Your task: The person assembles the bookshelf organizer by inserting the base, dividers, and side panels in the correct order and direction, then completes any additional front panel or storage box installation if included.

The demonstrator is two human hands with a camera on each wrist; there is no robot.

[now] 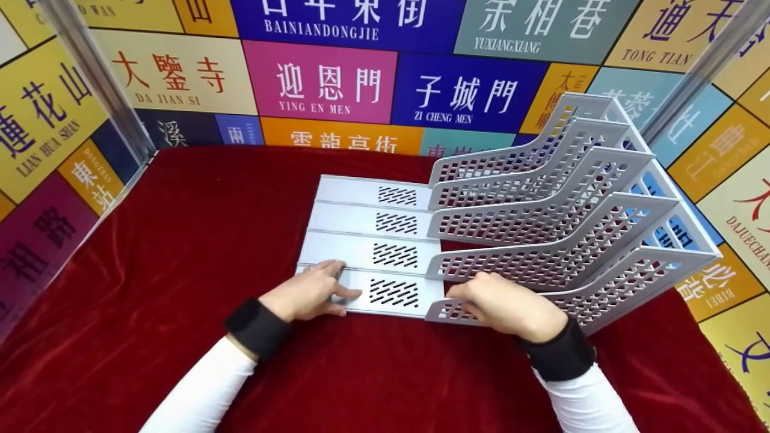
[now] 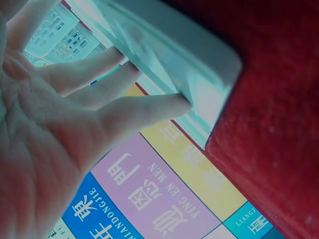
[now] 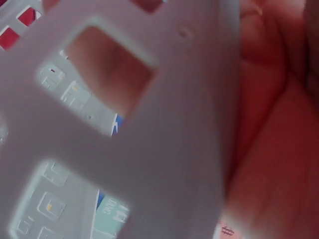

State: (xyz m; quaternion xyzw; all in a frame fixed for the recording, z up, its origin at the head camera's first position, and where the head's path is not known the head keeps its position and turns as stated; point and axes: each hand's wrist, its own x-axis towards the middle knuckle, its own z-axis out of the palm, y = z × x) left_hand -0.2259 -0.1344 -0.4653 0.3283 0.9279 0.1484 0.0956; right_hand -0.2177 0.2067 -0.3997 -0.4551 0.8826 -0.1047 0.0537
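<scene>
Closest to my head view are my two white sleeves with black wrist cuffs. My left hand (image 1: 310,294) lies flat, fingers straight and a little spread, pressing on the near front corner of the grey file rack (image 1: 529,240); the left wrist view shows the fingertips (image 2: 174,105) against its rim. My right hand (image 1: 505,304) curls over the nearest perforated divider (image 1: 577,294), gripping its lower edge; in the right wrist view that divider (image 3: 164,129) fills the frame and hides most of the fingers. The rack sits on the red cloth (image 1: 180,252), right of centre, with its dividers rising toward the right. Panels printed with coloured signs (image 1: 319,81) wall in the table behind and at both sides.
</scene>
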